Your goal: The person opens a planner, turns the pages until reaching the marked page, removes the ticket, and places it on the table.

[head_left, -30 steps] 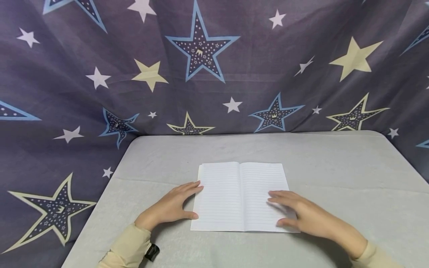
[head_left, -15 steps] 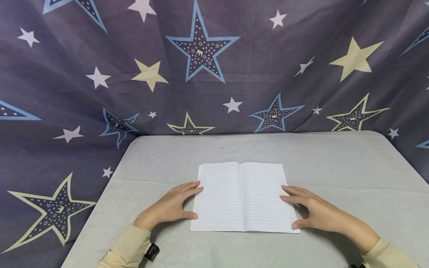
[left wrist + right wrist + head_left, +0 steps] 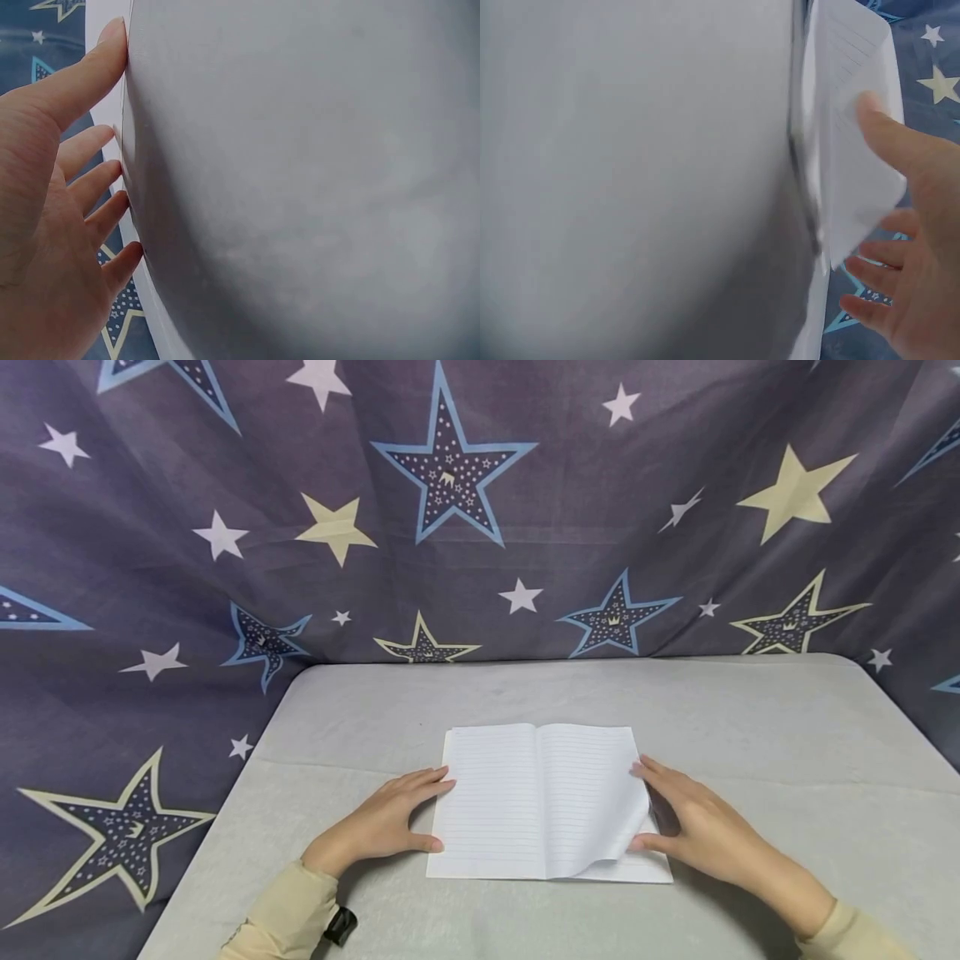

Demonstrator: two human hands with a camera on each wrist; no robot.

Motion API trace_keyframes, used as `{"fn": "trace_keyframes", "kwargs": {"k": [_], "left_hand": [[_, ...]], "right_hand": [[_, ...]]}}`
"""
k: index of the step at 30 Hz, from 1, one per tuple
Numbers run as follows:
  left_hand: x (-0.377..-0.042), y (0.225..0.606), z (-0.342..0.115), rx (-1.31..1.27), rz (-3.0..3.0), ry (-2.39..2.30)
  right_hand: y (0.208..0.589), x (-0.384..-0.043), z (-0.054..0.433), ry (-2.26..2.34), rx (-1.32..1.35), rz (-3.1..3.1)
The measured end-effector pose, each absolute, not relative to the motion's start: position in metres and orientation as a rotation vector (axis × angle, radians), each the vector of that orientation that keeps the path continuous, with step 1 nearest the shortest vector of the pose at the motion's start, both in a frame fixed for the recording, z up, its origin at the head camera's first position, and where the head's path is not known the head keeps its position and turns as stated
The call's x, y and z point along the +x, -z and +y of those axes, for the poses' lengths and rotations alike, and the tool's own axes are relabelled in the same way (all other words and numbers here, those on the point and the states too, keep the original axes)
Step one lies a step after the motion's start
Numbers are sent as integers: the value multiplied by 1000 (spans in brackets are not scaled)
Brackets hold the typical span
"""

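A lined notebook (image 3: 491, 806) lies spread on the table, its pages facing up. My left hand (image 3: 386, 818) rests at the notebook's left edge, thumb and fingertips touching it with a wide gap between them. At the right side, my right hand (image 3: 701, 822) has its thumb against a right-hand page (image 3: 600, 802). That page's lower outer corner is lifted and curls inward, baring the sheet below. In the right wrist view the thumb (image 3: 871, 112) lies against the raised page, while the other fingers stay spread apart from it, near the notebook's edge.
The table (image 3: 562, 693) has a pale grey cover. Behind it and along the sides hangs a dark curtain (image 3: 555, 510) printed with stars. A black strap (image 3: 341, 926) shows by the left sleeve.
My right hand first slid right from over the page to its outer edge. Since then it has come slightly back left, and the page's lower corner has risen and curled. The left hand is still.
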State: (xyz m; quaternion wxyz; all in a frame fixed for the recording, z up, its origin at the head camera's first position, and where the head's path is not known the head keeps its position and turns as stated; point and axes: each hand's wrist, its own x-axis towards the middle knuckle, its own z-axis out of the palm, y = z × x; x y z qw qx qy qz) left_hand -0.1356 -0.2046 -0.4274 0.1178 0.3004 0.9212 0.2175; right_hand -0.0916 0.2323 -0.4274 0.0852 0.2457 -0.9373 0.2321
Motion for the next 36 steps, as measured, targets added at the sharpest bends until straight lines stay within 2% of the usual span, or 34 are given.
{"fn": "trace_keyframes", "kwargs": {"k": [6,18,25,36], "left_hand": [[-136,428,-204,886,2695,-630],[-137,430,-205,890,2700,-642],[-139,428,-215,838,2723,-636],[-141,419,-216,744,2803,-681]], "right_hand": [[418,-84,208,-911,638,-2822],[417,-76,136,-745,1117,-2773],[418,-73,126,-623,1229,-2873],[417,-73,126,-595,1255,-2933]]}}
